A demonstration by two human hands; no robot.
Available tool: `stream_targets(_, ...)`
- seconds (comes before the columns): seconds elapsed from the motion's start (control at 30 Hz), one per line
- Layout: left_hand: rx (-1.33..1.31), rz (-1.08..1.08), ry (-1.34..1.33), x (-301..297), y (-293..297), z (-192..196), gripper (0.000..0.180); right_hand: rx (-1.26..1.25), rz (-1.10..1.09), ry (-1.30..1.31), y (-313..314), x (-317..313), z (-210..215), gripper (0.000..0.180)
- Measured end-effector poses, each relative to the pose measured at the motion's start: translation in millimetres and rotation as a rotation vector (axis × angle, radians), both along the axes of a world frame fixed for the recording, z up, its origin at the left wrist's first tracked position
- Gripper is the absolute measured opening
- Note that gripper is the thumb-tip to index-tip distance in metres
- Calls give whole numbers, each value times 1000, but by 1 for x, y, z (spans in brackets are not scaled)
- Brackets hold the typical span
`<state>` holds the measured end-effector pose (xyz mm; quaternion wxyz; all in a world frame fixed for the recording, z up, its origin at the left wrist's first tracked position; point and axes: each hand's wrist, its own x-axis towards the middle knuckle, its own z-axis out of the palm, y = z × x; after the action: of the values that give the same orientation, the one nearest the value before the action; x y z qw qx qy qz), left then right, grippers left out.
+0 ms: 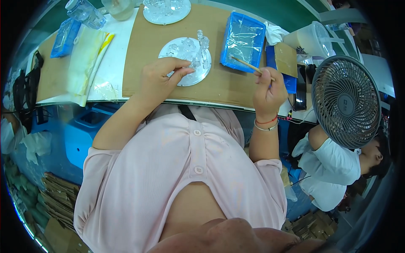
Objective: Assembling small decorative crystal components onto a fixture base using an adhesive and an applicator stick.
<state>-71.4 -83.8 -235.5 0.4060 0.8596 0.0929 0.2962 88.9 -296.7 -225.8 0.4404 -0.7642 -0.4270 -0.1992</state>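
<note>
My left hand [162,75] is over the near edge of a round clear plate [184,81], thumb and forefinger brought together in a pinch. Whatever lies between those fingertips is too small to make out. Several clear, glassy pieces [179,48] rest on the plate, and a taller clear figure-like piece [204,46] is at its right side. To the right, my right hand [270,90] grips a thin wooden stick [249,65] between thumb and fingers. The stick's far end points left, over the near part of a blue tray [224,59] covered with shiny clear film.
Brown cardboard [139,50] covers the tabletop. Another clear plate [166,17] with clear pieces is farther back. At left are a yellow-white cloth [86,63], a blue packet [65,38] and a clear bottle [86,14]. A fan [346,103] and plastic bucket [308,40] stand right; a person [329,160] sits beyond.
</note>
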Motion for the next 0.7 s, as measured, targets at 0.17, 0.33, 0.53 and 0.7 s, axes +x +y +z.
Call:
stream_targets(0.17,-35,-58,10,2,-2,-1,19,-33,-12,7,1,-2,4,17)
stream_targets(0.33,-214,-179,110,0,4,16,22,50,75,-26,-11,-23,19,19)
stream_targets(0.53,157,14,16,29,68,59,18,-23,190,81,-1,-42,7,12)
stream_targets(0.7,212,142,153,77,152,114,23,-49,343,92,12,-43,4,5)
